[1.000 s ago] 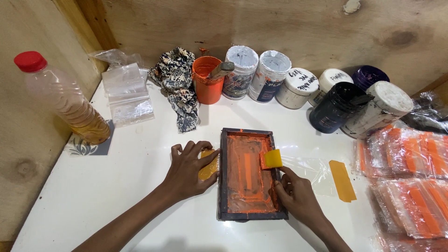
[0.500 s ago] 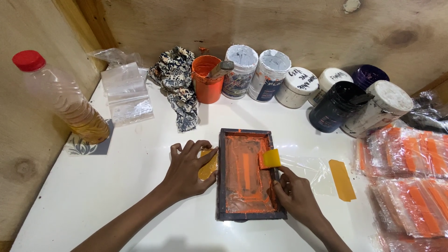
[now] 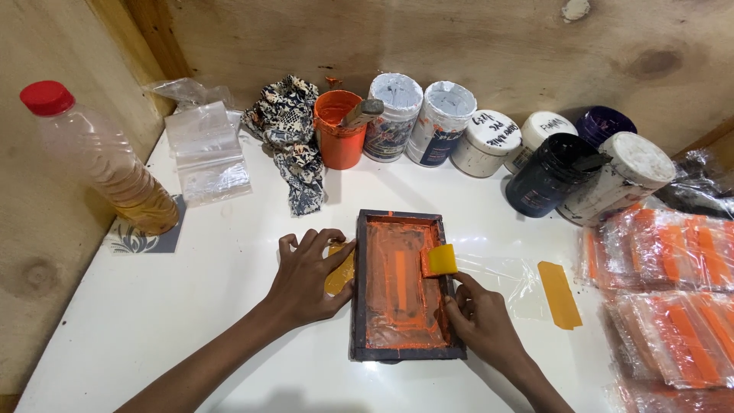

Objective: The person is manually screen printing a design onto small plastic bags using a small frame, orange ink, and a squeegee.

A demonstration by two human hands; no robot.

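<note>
On one frame (image 3: 405,291): two hands; one squeegee (image 3: 440,260).

Both forearms are seen bare, no sleeves being worn; the left hand (image 3: 310,275) and right hand (image 3: 478,325) are ungloved (no rings or watch).

A white table (image 3: 191,306) is seen against wooden walls. On it are set a dark printing frame (image 3: 401,287), a plastic bottle (image 3: 103,164), clear bags (image 3: 206,153), a patterned rag (image 3: 294,141), paint jars (image 3: 459,130), an orange strip (image 3: 560,294) and packed orange sachets (image 3: 673,291).
</note>
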